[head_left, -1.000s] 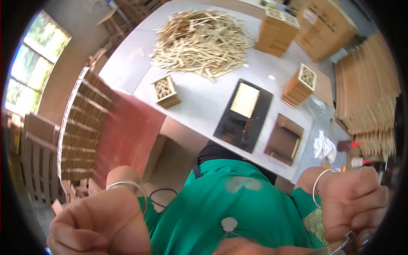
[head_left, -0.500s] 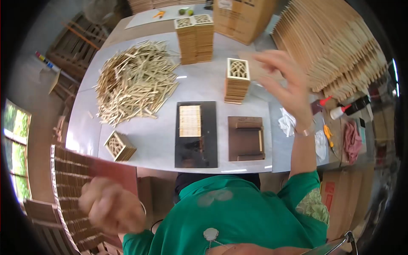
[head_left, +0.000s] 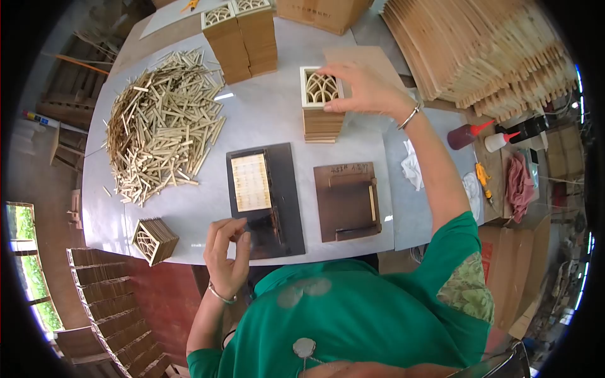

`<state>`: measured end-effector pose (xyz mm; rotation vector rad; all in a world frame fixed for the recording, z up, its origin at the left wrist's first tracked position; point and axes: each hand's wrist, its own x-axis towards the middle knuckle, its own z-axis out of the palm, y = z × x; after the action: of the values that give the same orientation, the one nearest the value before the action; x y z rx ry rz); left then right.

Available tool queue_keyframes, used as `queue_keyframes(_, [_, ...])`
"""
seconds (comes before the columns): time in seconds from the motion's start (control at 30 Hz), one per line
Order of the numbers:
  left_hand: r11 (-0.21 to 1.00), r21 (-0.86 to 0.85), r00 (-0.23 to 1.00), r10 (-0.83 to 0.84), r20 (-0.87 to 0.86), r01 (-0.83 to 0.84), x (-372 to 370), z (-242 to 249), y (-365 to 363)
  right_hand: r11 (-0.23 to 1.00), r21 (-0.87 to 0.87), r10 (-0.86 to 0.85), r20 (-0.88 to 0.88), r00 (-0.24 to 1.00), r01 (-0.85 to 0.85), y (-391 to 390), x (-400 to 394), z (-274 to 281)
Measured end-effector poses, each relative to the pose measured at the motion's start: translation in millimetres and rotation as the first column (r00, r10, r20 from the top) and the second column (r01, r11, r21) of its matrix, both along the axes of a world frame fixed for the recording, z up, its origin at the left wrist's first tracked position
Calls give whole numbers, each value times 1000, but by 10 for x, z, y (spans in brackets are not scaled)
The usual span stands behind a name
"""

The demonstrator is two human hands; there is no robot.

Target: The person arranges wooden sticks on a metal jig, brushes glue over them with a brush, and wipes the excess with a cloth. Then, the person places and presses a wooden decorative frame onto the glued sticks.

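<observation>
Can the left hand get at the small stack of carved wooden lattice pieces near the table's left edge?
Probably yes: the left hand hovers beside the small lattice stack, with only bare grey tabletop between.

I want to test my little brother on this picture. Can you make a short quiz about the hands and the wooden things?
1. True or false: the right hand rests on the stack of lattice pieces.
2. What is the left hand nearest to? A) the stick pile B) the dark tray C) the red bottle
3. Fill in: the small stack sits at the table's near ____ corner.

Key
1. True.
2. B; its fingers are at the tray's near edge.
3. Left.
</observation>
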<state>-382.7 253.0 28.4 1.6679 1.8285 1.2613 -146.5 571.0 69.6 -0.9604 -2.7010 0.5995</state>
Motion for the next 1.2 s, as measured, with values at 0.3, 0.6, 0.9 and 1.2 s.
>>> queue_keyframes(0.3, [988,-42,986,-142,83,146,313,-230,154,954,298,60,-282,958,29,-747,509,70])
queue_keyframes(0.6, [941,-139,942,-280,185,307,830,-825,212,991,124,66,-136,989,-49,-1980,917,-1331])
queue_keyframes(0.9, [925,-196,944,-313,101,327,1119,-930,346,974,222,67,-125,990,-38,-1991,919,-1370])
queue_keyframes(1.2, [906,-182,920,-392,-12,383,1379,-854,444,981,193,2,-114,994,20,-1974,1149,-1367])
